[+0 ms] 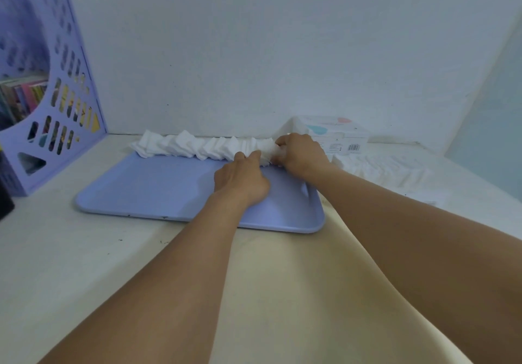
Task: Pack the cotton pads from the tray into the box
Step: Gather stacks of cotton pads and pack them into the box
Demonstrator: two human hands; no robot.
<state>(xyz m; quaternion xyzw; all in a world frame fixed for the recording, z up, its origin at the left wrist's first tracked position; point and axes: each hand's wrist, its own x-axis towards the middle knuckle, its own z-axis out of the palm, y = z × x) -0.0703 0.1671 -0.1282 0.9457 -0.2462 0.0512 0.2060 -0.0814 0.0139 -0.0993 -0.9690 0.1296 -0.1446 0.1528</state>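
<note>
A lilac tray [158, 191] lies on the white table. Along its far edge runs a row of white square cotton pads [197, 146]. My right hand [299, 151] grips the right end of that row, fingers curled round a bunch of pads. My left hand [243, 180] is just to its left, thumb and fingers pinching the same bunch from the other side. The white box [336, 135] with pastel heart prints stands against the wall behind my right hand. More white cotton pads [381, 168] lie on the table to the right of the tray.
A lilac perforated file holder [48, 109] with books stands at the far left. A dark object [5, 199] sits at the left edge. The wall [254, 53] rises right behind the tray.
</note>
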